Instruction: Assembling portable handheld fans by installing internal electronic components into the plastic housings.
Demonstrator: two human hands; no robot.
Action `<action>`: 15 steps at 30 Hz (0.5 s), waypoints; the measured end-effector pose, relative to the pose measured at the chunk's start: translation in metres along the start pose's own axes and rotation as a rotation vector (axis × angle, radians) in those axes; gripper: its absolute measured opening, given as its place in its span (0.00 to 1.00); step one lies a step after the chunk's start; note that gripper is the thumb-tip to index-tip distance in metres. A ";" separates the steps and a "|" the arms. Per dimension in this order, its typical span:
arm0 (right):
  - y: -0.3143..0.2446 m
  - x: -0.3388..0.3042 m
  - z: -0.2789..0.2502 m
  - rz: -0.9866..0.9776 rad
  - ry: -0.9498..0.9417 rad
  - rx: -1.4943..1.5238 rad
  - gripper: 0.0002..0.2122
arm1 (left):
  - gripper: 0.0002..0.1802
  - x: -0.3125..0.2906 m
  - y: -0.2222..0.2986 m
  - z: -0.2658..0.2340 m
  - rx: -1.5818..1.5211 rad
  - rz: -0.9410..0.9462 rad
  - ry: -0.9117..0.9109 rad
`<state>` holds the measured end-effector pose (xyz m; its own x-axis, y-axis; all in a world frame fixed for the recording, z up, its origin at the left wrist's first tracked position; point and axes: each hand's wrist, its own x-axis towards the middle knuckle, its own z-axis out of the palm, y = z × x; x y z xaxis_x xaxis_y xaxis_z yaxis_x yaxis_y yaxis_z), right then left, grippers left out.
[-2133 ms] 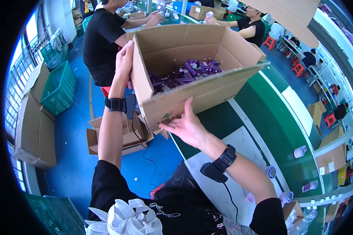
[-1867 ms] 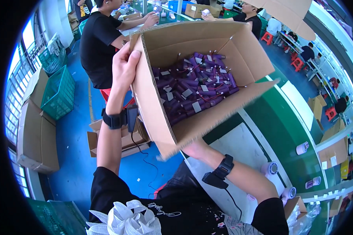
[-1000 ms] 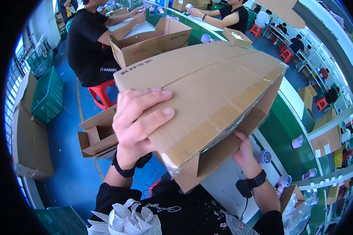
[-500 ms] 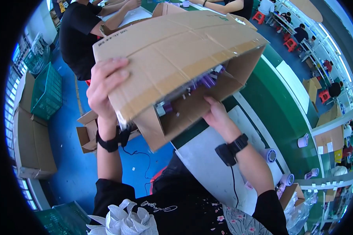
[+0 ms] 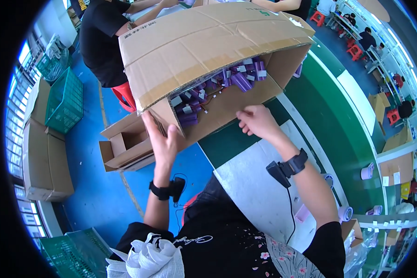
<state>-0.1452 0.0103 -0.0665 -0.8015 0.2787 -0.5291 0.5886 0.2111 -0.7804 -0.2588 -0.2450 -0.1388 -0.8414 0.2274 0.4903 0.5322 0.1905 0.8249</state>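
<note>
A large brown cardboard box (image 5: 208,48) lies on its side, its opening facing me, at the far side of the green table in front of me. Purple-wrapped battery packs (image 5: 240,82) with white labels and thin wires are heaped inside, mostly toward the back and left. My left hand (image 5: 163,144) is against the box's left side near the lower corner, fingers stretched up and thumb apart. In front of the opening, beside its lower flap, my right hand (image 5: 260,123) hovers with loosely bent fingers and nothing visible in them. Wristbands with black devices are on both wrists.
A white board (image 5: 250,171) covers part of the green table (image 5: 322,123). Purple tape rolls (image 5: 344,213) stand at the right. An open carton (image 5: 127,143) sits left of the box. Left, a green crate (image 5: 66,102) is on the blue floor. Co-workers sit beyond the box.
The box has been set down and its opening shows more of the battery packs. My left hand has slid from its top to its lower left side; my right hand has come off the lower flap.
</note>
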 end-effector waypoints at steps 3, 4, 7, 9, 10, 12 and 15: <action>-0.014 0.000 0.035 -0.378 0.176 -0.310 0.23 | 0.47 -0.028 -0.002 0.011 -0.369 -0.175 -0.040; -0.022 0.002 0.052 -0.593 0.278 -0.380 0.25 | 0.48 -0.033 -0.008 0.013 -0.299 -0.154 -0.024; -0.037 0.015 0.086 -0.803 0.347 -0.578 0.28 | 0.49 -0.044 -0.013 0.020 -0.163 -0.114 0.006; -0.042 0.024 0.100 -0.792 0.275 -0.830 0.31 | 0.49 -0.049 -0.012 0.022 -0.291 -0.131 -0.010; -0.042 0.028 0.105 -0.796 0.271 -0.829 0.31 | 0.49 -0.050 -0.011 0.020 -0.352 -0.137 -0.016; -0.036 0.039 0.112 -0.732 0.269 -0.940 0.32 | 0.49 -0.051 -0.017 0.018 -0.320 -0.152 -0.021; -0.038 0.038 0.113 -0.670 0.243 -0.987 0.31 | 0.49 -0.057 -0.026 0.017 -0.254 -0.194 -0.035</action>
<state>-0.2104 -0.0932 -0.0950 -0.9991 -0.0131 0.0406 -0.0221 0.9730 -0.2299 -0.2235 -0.2468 -0.1931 -0.9189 0.2433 0.3105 0.3176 -0.0103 0.9482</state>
